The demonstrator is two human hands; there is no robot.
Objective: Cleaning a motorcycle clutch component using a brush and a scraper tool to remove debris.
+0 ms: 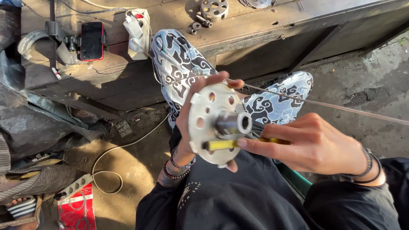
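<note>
1. Steel disc [211, 123], round and pale, with a ring of holes and a short hub tube sticking out of its middle toward the camera. It sits in the left hand [191, 127], held up over the lap, well clear of the wooden bench [255, 30] behind it.
2. Left fingers are wrapped around the disc's rim from behind, thumb up top, fingertips peeking out at the bottom edge. Firm clamp, I'd say.
3. Right hand [313, 147] comes in from the side, fingers pinched shut on a yellow tool [238, 143], flat and narrow, maybe a tape or rule blade; I can't tell for sure. Its tip lies across the disc face just under the hub.
4. My read on the step: I'm checking or marking something on the disc face next to the hub, with the yellow piece laid flat against it.
5. For the next bit I'd need the disc kept dead still and the yellow edge lined up square to the hub, since a small tilt would throw off the reading.
6. Around me: a similar holed disc [214, 8] on the bench, a phone [91, 40] in a holder, and a thin rod [332, 105] crossing behind my hands.
</note>
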